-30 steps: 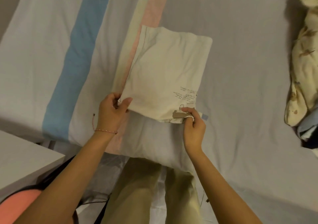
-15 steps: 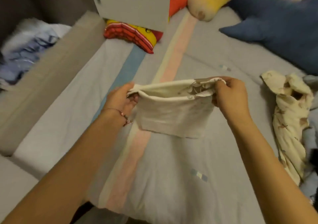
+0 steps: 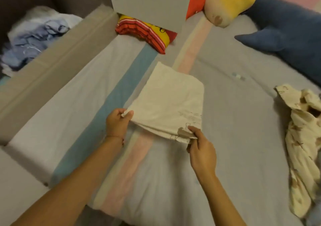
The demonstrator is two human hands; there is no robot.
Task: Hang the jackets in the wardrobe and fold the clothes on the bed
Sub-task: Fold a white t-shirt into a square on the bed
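Nearest, the right hand [image 3: 199,146] pinches the near right corner of the folded cream garment [image 3: 170,107], and the left hand [image 3: 118,123] pinches its near left corner; each grip is clenched on cloth. The fold runs away from both hands, long axis pointing toward the bed's [image 3: 234,138] far edge, lying mid-bed. One folded piece; one crumpled printed garment [image 3: 302,138] waits at the right edge.

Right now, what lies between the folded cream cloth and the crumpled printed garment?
Only bare grey bedsheet lies between the folded cream cloth and the crumpled printed garment, in the head view.
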